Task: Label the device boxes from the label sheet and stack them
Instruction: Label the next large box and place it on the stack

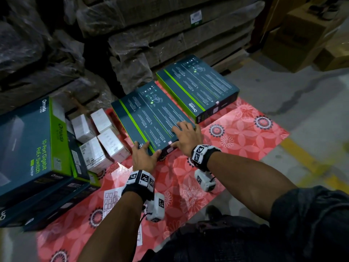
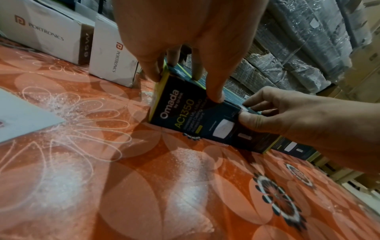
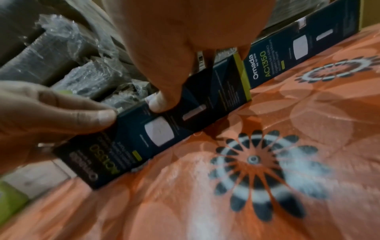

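Note:
Two flat dark teal Omada boxes lie on a red flowered mat [image 1: 236,133]. My left hand [image 1: 149,148] grips the near left corner of the nearer box [image 1: 151,118], fingers on top and thumb on the front face [image 2: 195,123]. My right hand [image 1: 179,135] holds the same front edge; its fingers lie on top and its thumb [image 3: 160,104] presses a small pale label [image 1: 170,142] onto the front face. The farther box [image 1: 198,87] carries a similar label [image 1: 217,102] on its front edge. The label sheet [image 1: 111,201] lies on the mat, partly under my left forearm.
A stack of larger Omada switch boxes [image 1: 28,148] stands at the left. Several white Portronics boxes [image 1: 100,140] sit between that stack and the nearer box. Wrapped cartons [image 1: 151,35] wall off the back. Grey floor with a yellow line [image 1: 306,159] lies to the right.

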{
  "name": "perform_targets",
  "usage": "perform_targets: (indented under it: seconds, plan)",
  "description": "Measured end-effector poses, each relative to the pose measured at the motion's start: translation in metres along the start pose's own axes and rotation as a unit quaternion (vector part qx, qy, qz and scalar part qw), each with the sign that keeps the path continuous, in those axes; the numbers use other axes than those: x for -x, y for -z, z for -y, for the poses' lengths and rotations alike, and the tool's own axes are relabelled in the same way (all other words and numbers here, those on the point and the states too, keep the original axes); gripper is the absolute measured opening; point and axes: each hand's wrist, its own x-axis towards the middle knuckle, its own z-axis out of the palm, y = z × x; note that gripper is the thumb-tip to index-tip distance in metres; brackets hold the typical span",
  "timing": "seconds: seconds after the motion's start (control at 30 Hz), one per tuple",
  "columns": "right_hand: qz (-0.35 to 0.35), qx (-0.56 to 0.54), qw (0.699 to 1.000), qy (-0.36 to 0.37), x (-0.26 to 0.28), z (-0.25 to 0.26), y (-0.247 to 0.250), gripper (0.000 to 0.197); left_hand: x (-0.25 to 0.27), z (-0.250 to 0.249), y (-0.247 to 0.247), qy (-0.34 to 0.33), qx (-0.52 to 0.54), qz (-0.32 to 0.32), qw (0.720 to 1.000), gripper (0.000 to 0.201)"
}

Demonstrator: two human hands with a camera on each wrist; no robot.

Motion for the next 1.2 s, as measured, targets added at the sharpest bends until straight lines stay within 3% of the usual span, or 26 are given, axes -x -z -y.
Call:
perform_targets:
  seconds: [0.17,0.27,0.4,0.53,0.7,0.73,0.77,0.8,0.83,0.87,0.93,0.97,1.0,1.1,1.2]
  plan:
    - [0.052,-0.121,0.991,-0.004,-0.005,-0.017,0.016,0.063,0.001,0.001,-0.003,0.018,0.096,-0.047,0.994,0.076]
    - [0.032,-0.231,0.969,-0.079,-0.003,-0.024,0.017,0.066,-0.001,0.000,-0.003,0.072,0.147,-0.070,0.984,0.080]
    - [0.055,-0.274,0.950,-0.141,-0.002,-0.017,0.014,0.078,-0.012,0.002,-0.003,0.136,0.212,-0.051,0.966,0.064]
    - [0.026,-0.264,0.946,-0.186,0.007,-0.011,0.019,0.079,-0.009,0.004,0.005,0.161,0.148,-0.023,0.976,0.037]
    - [-0.024,-0.221,0.938,-0.267,0.035,-0.020,0.020,0.061,0.000,0.002,0.015,0.116,0.093,0.053,0.987,0.044]
    - [-0.033,-0.212,0.935,-0.282,0.040,-0.023,0.021,0.059,0.002,-0.002,0.020,0.104,0.143,0.091,0.980,0.044]
    - [-0.043,-0.207,0.931,-0.297,0.044,-0.027,0.023,0.058,0.006,-0.009,0.026,0.078,0.147,0.176,0.970,0.039]
    - [-0.051,-0.204,0.926,-0.313,0.049,-0.030,0.025,0.055,0.007,-0.011,0.027,0.020,0.136,0.225,0.965,0.035]
    - [-0.055,-0.203,0.921,-0.327,0.053,-0.033,0.026,0.053,0.010,-0.013,0.031,0.024,0.160,0.248,0.955,0.033]
    - [-0.054,-0.199,0.918,-0.340,0.058,-0.035,0.028,0.051,0.014,-0.018,0.038,0.061,0.173,0.253,0.950,0.037]
    - [-0.044,-0.186,0.916,-0.352,0.067,-0.037,0.029,0.050,0.012,-0.017,0.037,0.034,0.105,0.213,0.971,0.043]
    - [-0.038,-0.178,0.916,-0.358,0.069,-0.038,0.028,0.049,0.014,-0.014,0.037,0.014,0.073,0.227,0.971,0.040]
    - [-0.031,-0.174,0.916,-0.360,0.070,-0.038,0.028,0.048,0.014,-0.016,0.041,0.051,0.076,0.229,0.969,0.040]
    - [-0.009,-0.157,0.914,-0.374,0.068,-0.031,0.028,0.049,0.000,-0.001,0.032,-0.002,-0.007,0.207,0.978,0.036]
    - [0.022,-0.139,0.913,-0.384,0.057,-0.025,0.037,0.052,-0.013,0.008,0.030,0.035,0.064,0.204,0.976,0.036]
